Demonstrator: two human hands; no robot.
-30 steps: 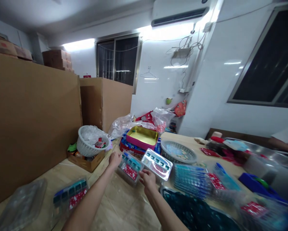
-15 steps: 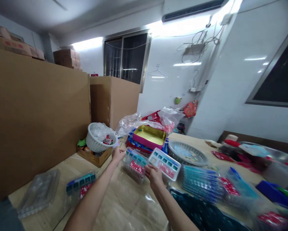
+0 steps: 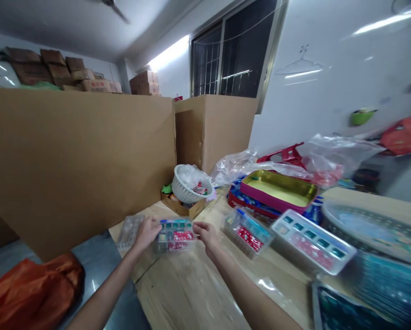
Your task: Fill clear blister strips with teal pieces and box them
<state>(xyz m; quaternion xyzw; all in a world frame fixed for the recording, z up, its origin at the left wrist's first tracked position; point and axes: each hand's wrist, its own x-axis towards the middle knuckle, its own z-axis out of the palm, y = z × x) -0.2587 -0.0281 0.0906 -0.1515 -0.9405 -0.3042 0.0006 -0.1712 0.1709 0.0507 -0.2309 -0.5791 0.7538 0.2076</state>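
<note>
My left hand (image 3: 146, 233) and right hand (image 3: 207, 236) hold a plastic tray (image 3: 174, 236) by its ends, fingers (image 3: 199, 228) closed on it, long axis crosswise at 12 o'clock above the desk (image 3: 188, 293); cardboard boxes (image 3: 78, 160) stand at 11 o'clock.

Centre plastic tray (image 3: 174, 237): teal-topped compartments above a red card with white speckles. Tin tray (image 3: 277, 191): magenta rim, gold interior. Basket (image 3: 183, 190): white lattice. Bag (image 3: 30, 293): orange. Cardboard box (image 3: 78, 169): plain brown.
</note>
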